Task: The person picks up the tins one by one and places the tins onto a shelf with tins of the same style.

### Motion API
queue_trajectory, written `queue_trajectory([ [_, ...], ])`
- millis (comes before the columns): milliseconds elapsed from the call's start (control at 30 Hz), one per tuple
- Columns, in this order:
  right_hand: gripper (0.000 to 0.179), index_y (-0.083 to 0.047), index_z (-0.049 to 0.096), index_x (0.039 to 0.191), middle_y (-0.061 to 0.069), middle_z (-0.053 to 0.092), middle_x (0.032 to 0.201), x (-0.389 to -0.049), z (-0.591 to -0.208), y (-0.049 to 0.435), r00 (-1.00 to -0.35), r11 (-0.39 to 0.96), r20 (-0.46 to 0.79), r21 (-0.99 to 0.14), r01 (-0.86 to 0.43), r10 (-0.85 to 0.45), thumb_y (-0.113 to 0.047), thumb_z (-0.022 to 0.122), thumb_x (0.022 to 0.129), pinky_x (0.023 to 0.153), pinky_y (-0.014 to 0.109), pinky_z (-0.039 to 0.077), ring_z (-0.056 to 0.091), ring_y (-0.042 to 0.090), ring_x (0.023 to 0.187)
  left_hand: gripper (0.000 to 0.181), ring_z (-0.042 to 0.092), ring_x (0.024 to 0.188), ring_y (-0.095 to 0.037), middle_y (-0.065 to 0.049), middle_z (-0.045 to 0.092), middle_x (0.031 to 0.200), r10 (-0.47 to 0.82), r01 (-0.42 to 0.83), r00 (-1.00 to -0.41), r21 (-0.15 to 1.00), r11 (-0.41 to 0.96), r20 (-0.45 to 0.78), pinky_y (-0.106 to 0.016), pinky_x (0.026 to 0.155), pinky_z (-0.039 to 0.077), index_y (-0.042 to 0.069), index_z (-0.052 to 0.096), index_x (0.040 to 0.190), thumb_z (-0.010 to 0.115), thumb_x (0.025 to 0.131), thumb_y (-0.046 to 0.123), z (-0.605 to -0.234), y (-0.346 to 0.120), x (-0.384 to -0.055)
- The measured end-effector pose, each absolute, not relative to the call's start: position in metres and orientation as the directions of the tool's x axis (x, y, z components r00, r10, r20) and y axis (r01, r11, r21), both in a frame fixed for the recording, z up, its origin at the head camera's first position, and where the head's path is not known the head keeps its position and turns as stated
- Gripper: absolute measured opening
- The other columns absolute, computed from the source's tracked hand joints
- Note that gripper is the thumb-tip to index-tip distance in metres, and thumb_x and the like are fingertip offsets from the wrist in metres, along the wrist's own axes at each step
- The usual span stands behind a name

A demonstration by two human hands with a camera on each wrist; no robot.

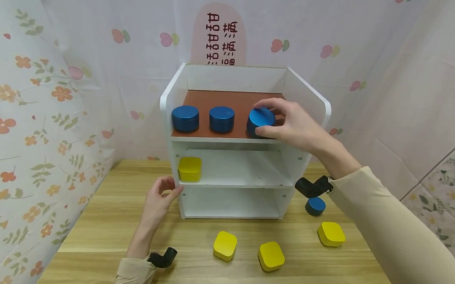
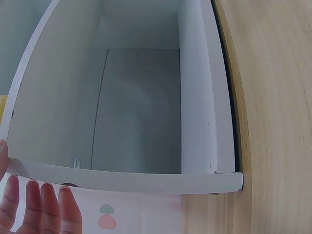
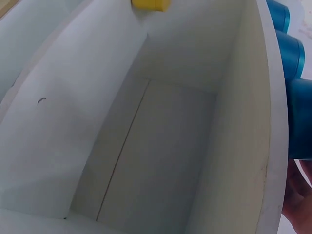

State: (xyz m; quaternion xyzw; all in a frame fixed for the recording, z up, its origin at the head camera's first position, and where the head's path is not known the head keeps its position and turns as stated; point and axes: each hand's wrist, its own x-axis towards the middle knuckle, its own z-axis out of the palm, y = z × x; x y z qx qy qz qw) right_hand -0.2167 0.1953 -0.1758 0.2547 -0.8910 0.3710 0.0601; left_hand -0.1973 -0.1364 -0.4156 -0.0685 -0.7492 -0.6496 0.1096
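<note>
My right hand (image 1: 292, 125) pinches a blue round tin (image 1: 261, 118) by its sides, thumb in front. The tin is at the right front of the brown top of a white shelf unit (image 1: 235, 141); in the right wrist view this tin (image 3: 301, 119) lines up with the others. Two more blue tins, one at left (image 1: 185, 119) and one in the middle (image 1: 221, 119), stand along the same edge. My left hand (image 1: 156, 207) is at the unit's left side, its thumb at the front edge. In the left wrist view its fingers (image 2: 68, 209) look fairly straight, beside the outer panel.
A yellow square tin (image 1: 190, 169) sits at the left of the middle shelf. On the wooden table (image 1: 102, 230) lie three yellow tins, at front left (image 1: 225, 245), front centre (image 1: 271, 256) and right (image 1: 331, 234). Another blue tin (image 1: 315, 206) lies right of the unit.
</note>
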Motion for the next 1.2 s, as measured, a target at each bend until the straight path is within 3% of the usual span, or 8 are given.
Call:
queue_trajectory([
  [467, 0.050, -0.017, 0.055, 0.135, 0.007, 0.047, 0.134, -0.225, -0.171, 0.194, -0.890, 0.649, 0.207, -0.620, -0.440, -0.405, -0.031, 0.072, 0.089, 0.091, 0.044, 0.046, 0.056, 0.033, 0.110, 0.040, 0.049, 0.105, -0.021, -0.012, 0.053, 0.111, -0.034, 0.237, -0.969, 0.961, 0.140, 0.244, -0.024, 0.085, 0.045, 0.000, 0.052, 0.116, 0.072, 0.091, 0.023, -0.415, -0.136, -0.197],
  [833, 0.052, -0.017, 0.054, 0.135, 0.008, 0.052, 0.131, -0.230, -0.175, 0.192, -0.884, 0.719, 0.223, -0.517, -0.465, -0.411, -0.032, 0.073, 0.089, 0.090, 0.048, 0.046, 0.053, 0.034, 0.110, 0.038, 0.050, 0.103, -0.021, -0.011, 0.053, 0.109, -0.031, 0.239, -0.969, 0.962, 0.134, 0.245, -0.023, 0.083, 0.045, 0.000, 0.052, 0.115, 0.072, 0.091, 0.022, -0.415, -0.136, -0.196],
  [1000, 0.072, -0.017, 0.042, 0.145, 0.009, 0.047, 0.139, -0.229, -0.174, 0.189, -0.867, 0.753, 0.216, -0.431, -0.497, -0.449, -0.040, 0.075, 0.085, 0.094, 0.049, 0.043, 0.050, 0.031, 0.116, 0.038, 0.049, 0.103, -0.021, -0.011, 0.053, 0.108, -0.031, 0.236, -0.970, 0.963, 0.133, 0.242, -0.025, 0.083, 0.044, 0.001, 0.052, 0.115, 0.072, 0.091, 0.022, -0.414, -0.137, -0.196],
  [1100, 0.092, -0.018, 0.027, 0.153, 0.008, 0.037, 0.149, -0.228, -0.170, 0.187, -0.854, 0.773, 0.213, -0.363, -0.521, -0.475, -0.050, 0.076, 0.082, 0.102, 0.052, 0.037, 0.039, 0.030, 0.130, 0.038, 0.049, 0.103, -0.021, -0.011, 0.053, 0.108, -0.032, 0.236, -0.970, 0.962, 0.135, 0.242, -0.025, 0.083, 0.044, 0.001, 0.052, 0.115, 0.072, 0.091, 0.022, -0.415, -0.137, -0.197],
  [1200, 0.098, -0.019, 0.021, 0.156, 0.006, 0.028, 0.155, -0.223, -0.163, 0.187, -0.843, 0.778, 0.234, -0.327, -0.537, -0.484, -0.055, 0.073, 0.081, 0.108, 0.056, 0.028, 0.025, 0.030, 0.140, 0.038, 0.049, 0.104, -0.021, -0.011, 0.053, 0.109, -0.032, 0.241, -0.968, 0.961, 0.140, 0.247, -0.024, 0.083, 0.044, 0.001, 0.052, 0.115, 0.072, 0.091, 0.023, -0.415, -0.138, -0.197],
])
